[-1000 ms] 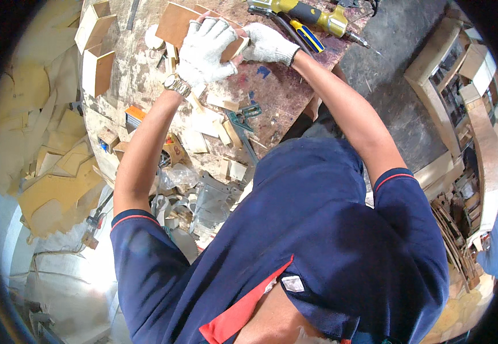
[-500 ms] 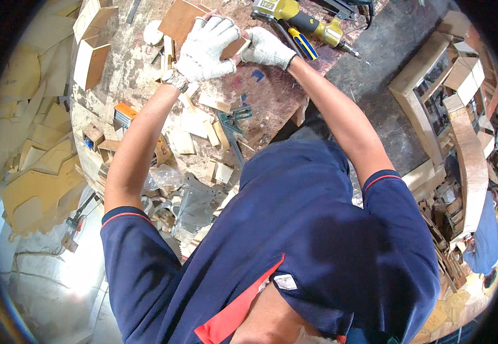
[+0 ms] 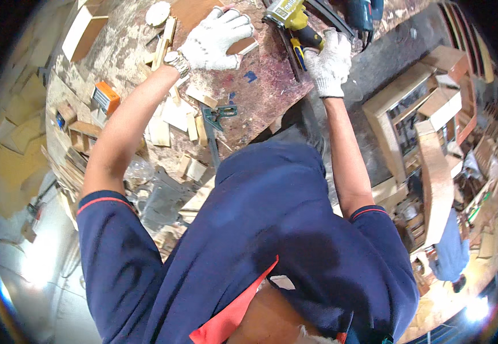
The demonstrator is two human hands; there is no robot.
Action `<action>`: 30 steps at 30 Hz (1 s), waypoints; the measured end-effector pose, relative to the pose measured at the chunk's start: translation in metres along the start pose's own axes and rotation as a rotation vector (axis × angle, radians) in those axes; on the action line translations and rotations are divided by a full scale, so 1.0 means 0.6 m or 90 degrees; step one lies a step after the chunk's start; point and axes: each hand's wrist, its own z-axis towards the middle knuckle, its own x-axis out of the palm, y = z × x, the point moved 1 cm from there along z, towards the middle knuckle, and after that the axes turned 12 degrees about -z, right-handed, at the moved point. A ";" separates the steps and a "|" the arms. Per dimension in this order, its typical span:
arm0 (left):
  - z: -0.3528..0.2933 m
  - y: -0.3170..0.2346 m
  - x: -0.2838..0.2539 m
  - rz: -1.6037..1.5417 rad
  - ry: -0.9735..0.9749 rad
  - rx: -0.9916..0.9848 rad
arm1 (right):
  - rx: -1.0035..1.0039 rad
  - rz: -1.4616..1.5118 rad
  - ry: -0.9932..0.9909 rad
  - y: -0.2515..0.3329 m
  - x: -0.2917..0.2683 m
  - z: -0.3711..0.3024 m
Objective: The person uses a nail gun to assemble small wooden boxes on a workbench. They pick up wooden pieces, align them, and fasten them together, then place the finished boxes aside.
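Observation:
My left hand (image 3: 217, 40), in a white knit glove, spans a small brown wooden piece (image 3: 242, 46) with a pale cut edge; its thumb is on the near side and its fingers on the far side. Beside that hand lies a flat brown board (image 3: 193, 12), partly covered by it. My right hand (image 3: 330, 64), gloved too, is closed around the front part of a yellow and black power drill (image 3: 288, 14), hiding its tip. A yellow and blue handled tool (image 3: 299, 55) lies next to the drill, under the right hand's thumb side.
Wood offcuts (image 3: 175, 113) and a dark green metal clamp (image 3: 220, 116) lie on the worn workbench (image 3: 269, 94). An orange box (image 3: 106, 97) is at left, with V-shaped wooden pieces (image 3: 84, 31) beyond. A blue power tool (image 3: 359, 14) lies far right. Wooden frames (image 3: 395, 129) stand at right.
My right hand has left the wooden piece and moved right onto the drill. My left hand stays at the piece. The whole view has shifted slightly.

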 end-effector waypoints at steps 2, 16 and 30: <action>-0.003 0.004 0.002 -0.007 -0.043 0.034 | -0.061 -0.121 0.087 -0.010 0.007 0.010; -0.015 0.016 0.028 -0.016 -0.180 0.018 | -0.018 0.224 0.392 0.009 -0.172 0.106; -0.014 0.040 0.034 -0.358 -0.269 -0.027 | -0.076 0.222 0.497 0.151 -0.292 0.066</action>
